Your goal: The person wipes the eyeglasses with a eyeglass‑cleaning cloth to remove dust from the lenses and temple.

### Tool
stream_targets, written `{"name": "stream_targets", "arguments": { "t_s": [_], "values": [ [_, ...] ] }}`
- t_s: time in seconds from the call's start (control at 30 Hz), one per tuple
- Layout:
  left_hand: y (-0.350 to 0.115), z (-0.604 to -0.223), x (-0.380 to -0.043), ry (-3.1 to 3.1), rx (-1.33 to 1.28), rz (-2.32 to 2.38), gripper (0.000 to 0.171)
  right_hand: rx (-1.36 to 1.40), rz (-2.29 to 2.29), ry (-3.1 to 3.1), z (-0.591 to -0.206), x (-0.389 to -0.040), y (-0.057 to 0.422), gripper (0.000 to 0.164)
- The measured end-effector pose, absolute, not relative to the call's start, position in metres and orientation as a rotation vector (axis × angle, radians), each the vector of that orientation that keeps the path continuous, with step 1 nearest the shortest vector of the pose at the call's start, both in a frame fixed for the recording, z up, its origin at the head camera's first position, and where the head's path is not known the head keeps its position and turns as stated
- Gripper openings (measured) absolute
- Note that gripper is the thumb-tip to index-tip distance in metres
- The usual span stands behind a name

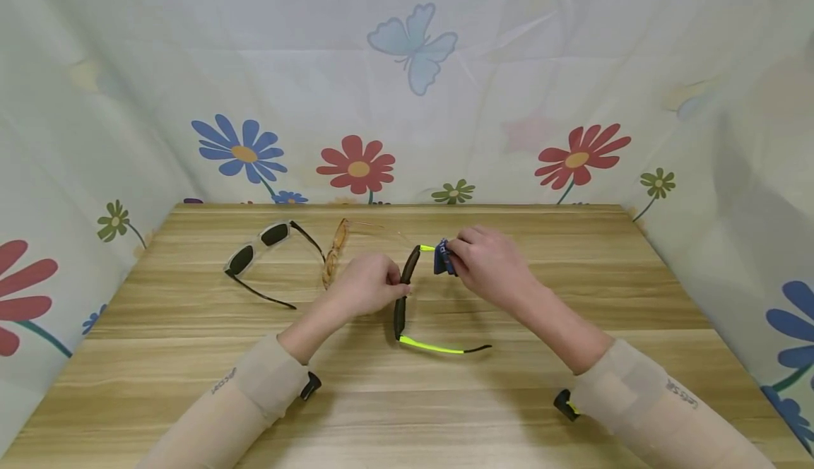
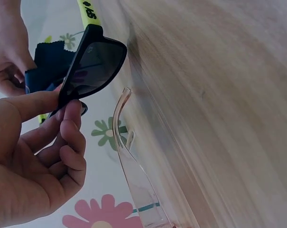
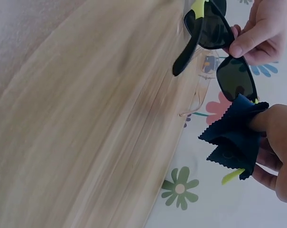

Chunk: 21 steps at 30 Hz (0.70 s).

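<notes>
Black-framed sunglasses with bright yellow-green temples are held over the table, their front turned to the left. My left hand pinches the frame at the bridge between thumb and fingers. A folded dark blue cloth with zigzag edges is gripped by my right hand. It wraps the far temple, whose yellow-green tip pokes out below the cloth in the right wrist view. The near temple extends to the right, unfolded. A dark lens faces the left wrist camera.
Sunglasses with a clear frame and dark lenses lie unfolded on the left of the wooden table. Amber see-through glasses lie just behind my left hand, partly covered by it. A flower-printed curtain encloses the table's back and sides.
</notes>
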<state>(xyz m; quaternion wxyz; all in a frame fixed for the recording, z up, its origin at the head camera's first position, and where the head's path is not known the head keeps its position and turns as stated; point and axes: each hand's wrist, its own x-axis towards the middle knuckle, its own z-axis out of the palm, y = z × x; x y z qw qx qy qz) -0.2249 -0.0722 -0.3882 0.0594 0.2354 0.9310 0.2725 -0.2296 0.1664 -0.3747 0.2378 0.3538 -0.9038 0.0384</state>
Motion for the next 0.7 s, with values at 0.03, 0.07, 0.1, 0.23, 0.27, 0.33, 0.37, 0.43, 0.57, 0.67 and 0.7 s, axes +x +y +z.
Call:
{"name": "stream_targets", "arguments": {
  "t_s": [0.03, 0.07, 0.1, 0.23, 0.27, 0.33, 0.37, 0.43, 0.57, 0.67, 0.7],
  "values": [
    [-0.072, -0.387, -0.224, 2.819, 0.723, 0.821, 0.028, 0.972, 0.107, -2.473, -0.375, -0.229, 0.165, 0.014],
    [-0.072, -0.386, -0.224, 2.817, 0.734, 0.821, 0.028, 0.971, 0.104, -2.473, -0.375, -0.229, 0.163, 0.015],
    [-0.072, -0.386, -0.224, 2.817, 0.748, 0.817, 0.029, 0.969, 0.107, -2.475, -0.375, -0.229, 0.162, 0.015],
    [-0.070, -0.386, -0.223, 2.818, 0.800, 0.793, 0.032, 0.963, 0.112, -2.469, -0.376, -0.228, 0.157, 0.014],
    [-0.070, -0.386, -0.223, 2.819, 0.810, 0.789, 0.032, 0.961, 0.106, -2.466, -0.376, -0.228, 0.156, 0.014],
    [-0.069, -0.386, -0.223, 2.824, 0.825, 0.777, 0.032, 0.962, 0.097, -2.460, -0.376, -0.227, 0.154, 0.013],
    [-0.068, -0.386, -0.223, 2.827, 0.831, 0.771, 0.031, 0.963, 0.093, -2.458, -0.376, -0.227, 0.153, 0.013],
    [-0.067, -0.386, -0.223, 2.842, 0.837, 0.758, 0.031, 0.965, 0.083, -2.454, -0.376, -0.227, 0.152, 0.013],
    [-0.067, -0.386, -0.222, 2.876, 0.809, 0.750, 0.031, 0.962, 0.081, -2.448, -0.377, -0.227, 0.150, 0.012],
    [-0.068, -0.386, -0.222, 2.901, 0.781, 0.763, 0.031, 0.948, 0.090, -2.450, -0.378, -0.227, 0.150, 0.011],
    [-0.068, -0.386, -0.222, 2.912, 0.775, 0.764, 0.031, 0.943, 0.095, -2.455, -0.379, -0.227, 0.150, 0.011]
  ]
}}
